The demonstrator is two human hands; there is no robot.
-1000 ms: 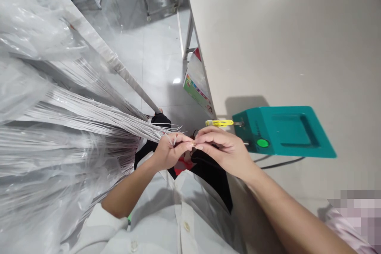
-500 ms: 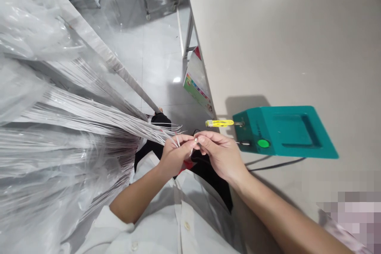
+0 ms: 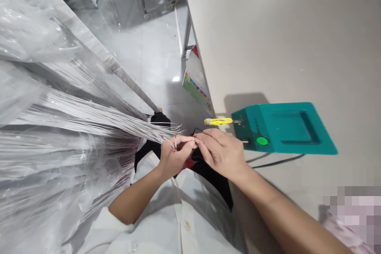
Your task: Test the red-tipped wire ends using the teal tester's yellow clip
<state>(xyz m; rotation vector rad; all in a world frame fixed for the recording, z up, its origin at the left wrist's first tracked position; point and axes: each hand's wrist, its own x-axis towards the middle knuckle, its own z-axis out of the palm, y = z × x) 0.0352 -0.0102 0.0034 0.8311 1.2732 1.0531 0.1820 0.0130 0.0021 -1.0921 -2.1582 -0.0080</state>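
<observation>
My left hand (image 3: 173, 156) is closed in a pinch on a thin white wire (image 3: 175, 141), which loops over its fingers. It comes from the side of a long bundle of white wires (image 3: 113, 116) with loose, curled ends. My right hand (image 3: 224, 151) meets the left fingertips, its thumb and forefinger closed at the tip of the wire. A small pale bit shows between the fingertips; its kind is too small to make out. Just beyond the right hand lies a teal device (image 3: 285, 127) with a round green button (image 3: 262, 141) and a yellow crocodile clip (image 3: 218, 121).
The teal device stands on a pale tabletop (image 3: 268, 39), with a black cable (image 3: 278, 163) behind my right wrist. More wires in clear plastic (image 3: 26, 27) hang over a rail (image 3: 119, 69) at left. A printed box (image 3: 196, 83) sits beneath the table edge.
My right hand has turned slightly, its back now more toward the camera, and its fingers have shifted at the wire tip. The left hand has moved a little left. The view has shifted slightly.
</observation>
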